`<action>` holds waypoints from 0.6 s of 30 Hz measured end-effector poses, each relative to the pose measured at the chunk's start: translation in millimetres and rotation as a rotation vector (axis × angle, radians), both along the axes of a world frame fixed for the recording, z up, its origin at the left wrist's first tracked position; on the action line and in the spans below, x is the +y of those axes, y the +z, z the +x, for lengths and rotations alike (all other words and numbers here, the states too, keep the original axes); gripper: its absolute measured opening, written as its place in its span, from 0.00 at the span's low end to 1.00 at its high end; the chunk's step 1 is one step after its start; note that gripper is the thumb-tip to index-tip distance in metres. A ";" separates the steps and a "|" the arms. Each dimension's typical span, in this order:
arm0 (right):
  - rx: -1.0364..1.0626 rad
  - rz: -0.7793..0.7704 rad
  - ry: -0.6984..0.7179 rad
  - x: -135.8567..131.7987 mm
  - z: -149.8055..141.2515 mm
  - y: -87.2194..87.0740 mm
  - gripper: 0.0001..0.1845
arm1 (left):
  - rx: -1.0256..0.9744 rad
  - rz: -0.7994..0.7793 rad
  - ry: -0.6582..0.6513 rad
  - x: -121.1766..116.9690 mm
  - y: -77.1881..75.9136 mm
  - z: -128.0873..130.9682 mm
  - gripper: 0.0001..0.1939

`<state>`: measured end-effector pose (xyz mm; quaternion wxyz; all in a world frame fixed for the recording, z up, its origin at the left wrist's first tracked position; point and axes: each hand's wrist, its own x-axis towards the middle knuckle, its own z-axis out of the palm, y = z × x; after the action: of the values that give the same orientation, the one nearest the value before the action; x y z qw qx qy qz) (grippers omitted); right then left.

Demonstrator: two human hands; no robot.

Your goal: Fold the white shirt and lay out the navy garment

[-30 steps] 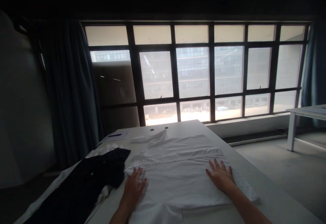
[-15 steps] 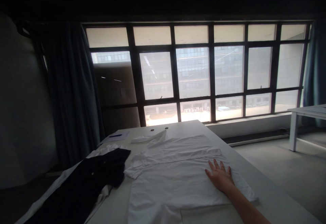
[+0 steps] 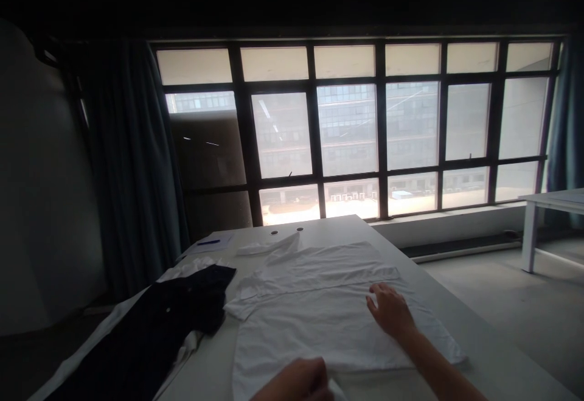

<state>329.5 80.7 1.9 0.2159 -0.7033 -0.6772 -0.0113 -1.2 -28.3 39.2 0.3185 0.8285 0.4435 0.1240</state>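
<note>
A white shirt lies spread on the white table, with a fold line across it and a few wrinkles. My right hand rests on its right side, fingers slightly bent and thumb apart, holding nothing. My left hand is at the near edge of the shirt, fingers curled closed, with a bit of white cloth showing just below them. The lower part of this hand is cut off by the frame.
Dark garments with white cloth beneath lie along the table's left side. Farther back are paper with a blue pen and two round holes in the tabletop. Another white table stands at right, before large windows.
My left hand has come into view from below and closed at the shirt's near edge. The fingers of my right hand, spread flat before, are now more bent.
</note>
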 end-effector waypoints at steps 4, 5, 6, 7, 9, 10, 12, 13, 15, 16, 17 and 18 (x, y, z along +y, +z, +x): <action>0.173 -0.137 0.343 -18.5 -24.4 39.1 0.28 | -0.177 0.137 0.205 36.7 6.9 -9.7 0.18; 0.200 -0.241 0.441 -25.5 -30.3 46.5 0.29 | -0.215 0.143 0.240 45.7 1.8 -13.5 0.19; 0.223 -0.352 0.535 -33.0 -35.6 52.7 0.30 | -0.240 0.132 0.261 53.7 -5.6 -17.4 0.20; 0.242 -0.463 0.621 -40.5 -40.1 57.5 0.29 | -0.251 0.113 0.270 60.4 -14.2 -21.0 0.21; 0.231 -0.624 0.715 -53.5 -46.2 63.6 0.29 | -0.238 0.065 0.256 69.3 -31.5 -26.5 0.21; 0.202 -0.663 0.723 -58.3 -48.0 64.8 0.32 | -0.225 0.047 0.244 71.5 -38.7 -28.1 0.21; 0.112 -0.689 0.688 -64.0 -49.6 64.3 0.36 | -0.212 0.031 0.229 73.0 -48.3 -29.0 0.18; 0.060 -0.694 0.657 -65.3 -49.9 63.1 0.36 | -0.212 0.030 0.228 72.8 -51.0 -28.5 0.17; -0.047 -0.704 0.621 -66.1 -50.1 61.1 0.30 | -0.218 0.032 0.229 72.0 -53.2 -27.2 0.16; -0.094 -0.710 0.623 -66.4 -50.0 61.2 0.25 | -0.223 0.032 0.230 71.7 -53.1 -27.0 0.16; -0.128 -0.716 0.635 -66.9 -49.6 62.6 0.21 | -0.231 0.029 0.229 71.6 -52.2 -27.6 0.16; -0.146 -0.716 0.652 -67.6 -48.7 65.4 0.17 | -0.242 0.023 0.226 71.9 -50.6 -29.3 0.17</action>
<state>280.9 13.2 67.3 -0.0953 -0.4823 -0.8368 0.2410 -30.5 43.6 -11.3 0.3443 0.7559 0.4908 0.2630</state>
